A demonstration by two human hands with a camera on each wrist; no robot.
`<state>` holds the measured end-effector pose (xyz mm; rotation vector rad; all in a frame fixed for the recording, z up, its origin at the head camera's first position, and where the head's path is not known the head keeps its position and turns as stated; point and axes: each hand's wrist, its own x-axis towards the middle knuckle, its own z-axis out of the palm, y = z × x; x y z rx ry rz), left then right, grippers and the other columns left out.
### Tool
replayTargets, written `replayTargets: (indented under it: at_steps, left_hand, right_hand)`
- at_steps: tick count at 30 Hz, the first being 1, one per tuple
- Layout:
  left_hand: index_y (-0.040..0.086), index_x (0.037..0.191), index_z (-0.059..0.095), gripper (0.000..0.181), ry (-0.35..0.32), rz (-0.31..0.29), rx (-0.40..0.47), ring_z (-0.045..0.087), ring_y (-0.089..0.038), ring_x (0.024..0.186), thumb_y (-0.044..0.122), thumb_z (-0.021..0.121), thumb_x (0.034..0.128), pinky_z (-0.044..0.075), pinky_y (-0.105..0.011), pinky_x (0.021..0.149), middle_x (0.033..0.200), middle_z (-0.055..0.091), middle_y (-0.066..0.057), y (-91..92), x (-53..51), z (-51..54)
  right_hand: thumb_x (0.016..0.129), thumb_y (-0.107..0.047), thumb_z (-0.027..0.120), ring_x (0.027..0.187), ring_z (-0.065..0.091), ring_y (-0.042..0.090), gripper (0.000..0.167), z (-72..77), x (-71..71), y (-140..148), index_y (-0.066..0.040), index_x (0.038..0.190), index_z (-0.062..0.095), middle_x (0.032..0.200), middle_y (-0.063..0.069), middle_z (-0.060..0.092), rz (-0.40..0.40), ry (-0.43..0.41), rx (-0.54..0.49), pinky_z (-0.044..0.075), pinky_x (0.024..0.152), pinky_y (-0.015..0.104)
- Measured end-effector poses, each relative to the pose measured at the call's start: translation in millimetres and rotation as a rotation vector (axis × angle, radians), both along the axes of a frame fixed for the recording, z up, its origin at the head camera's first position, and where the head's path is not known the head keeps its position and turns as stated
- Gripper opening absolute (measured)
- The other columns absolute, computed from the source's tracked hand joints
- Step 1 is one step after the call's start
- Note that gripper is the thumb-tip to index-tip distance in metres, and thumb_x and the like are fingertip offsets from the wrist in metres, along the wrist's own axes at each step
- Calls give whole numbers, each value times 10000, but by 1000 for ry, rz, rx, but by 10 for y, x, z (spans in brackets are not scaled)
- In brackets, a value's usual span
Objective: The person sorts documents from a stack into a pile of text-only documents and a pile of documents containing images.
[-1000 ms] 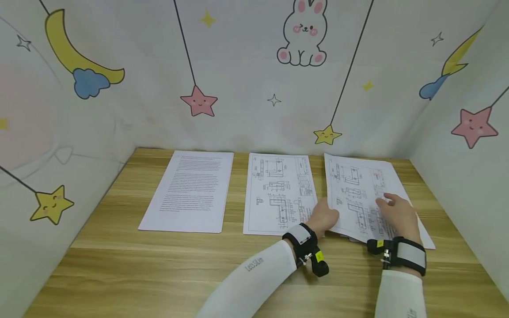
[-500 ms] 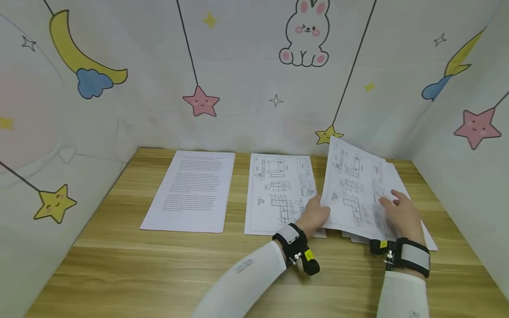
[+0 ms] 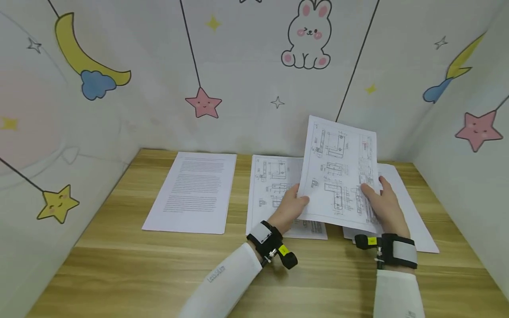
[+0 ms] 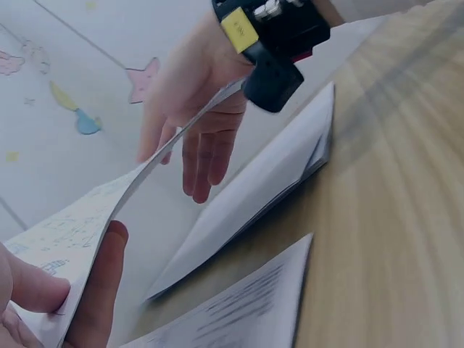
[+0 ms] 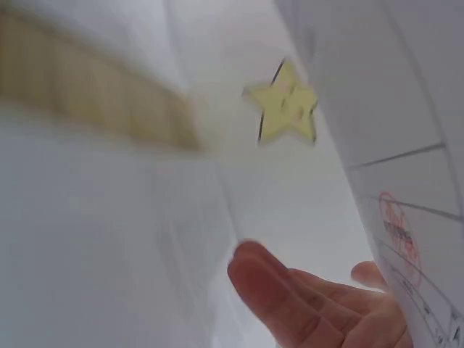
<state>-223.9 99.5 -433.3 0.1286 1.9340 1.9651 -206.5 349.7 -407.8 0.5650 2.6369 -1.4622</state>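
Observation:
A printed technical drawing [image 3: 334,163] is raised off the table and tilted toward me. My left hand [image 3: 285,212] pinches its lower left edge, thumb on the printed face and fingers behind, as the left wrist view also shows. At its right edge is my right hand [image 3: 389,210], the thumb over the printed face. In the left wrist view, the right hand's other fingers [image 4: 205,159] hang straight below the paper, apart from it. Whether one sheet or more is held, I cannot tell. Under the drawing, a right paper pile [image 3: 409,212] is partly hidden.
A middle pile of drawings [image 3: 264,181] lies partly behind the left hand and the raised drawing. Farther left is a text-printed pile [image 3: 195,190]. The wooden table [image 3: 159,274] meets a cartoon-printed wall cloth [image 3: 246,66] behind and at both sides.
The drawing has come up off the right pile and shifted left, now overlapping the middle pile. Both hands moved up with it, the left one also leftward. More of the right pile shows.

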Motion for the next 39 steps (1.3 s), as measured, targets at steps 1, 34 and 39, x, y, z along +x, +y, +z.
replayTargets:
  at_steps: [1, 34, 39]
  left_hand:
    - [138, 1497, 409, 510, 4, -2, 5, 467, -240, 1400, 120, 470, 991, 348, -453, 1185, 1476, 522, -65, -61, -16, 9]
    - [89, 1513, 353, 537, -1, 59, -180, 591, -238, 1225, 140, 505, 1000, 490, -369, 970, 1388, 594, -104, -1302, -176, 79]
    - [87, 1463, 445, 487, 13, 60, -244, 608, -242, 1167, 112, 500, 980, 498, -347, 908, 1350, 623, -110, -1381, -173, 63]
  right_hand:
    - [981, -607, 406, 1105, 615, 249, 870, 21, -5, -43, -193, 1609, -32, 1473, 220, 427, 21, 14, -47, 580, 774, 312]
    - [1069, -303, 402, 862, 693, 140, 476, -15, -113, -1109, -136, 1514, 363, 1212, 168, 633, 166, 128, -185, 582, 707, 271]
    - [1070, -273, 394, 896, 685, 179, 466, -94, -140, -1193, -104, 1505, 373, 1200, 177, 637, 194, 133, -134, 575, 711, 270]
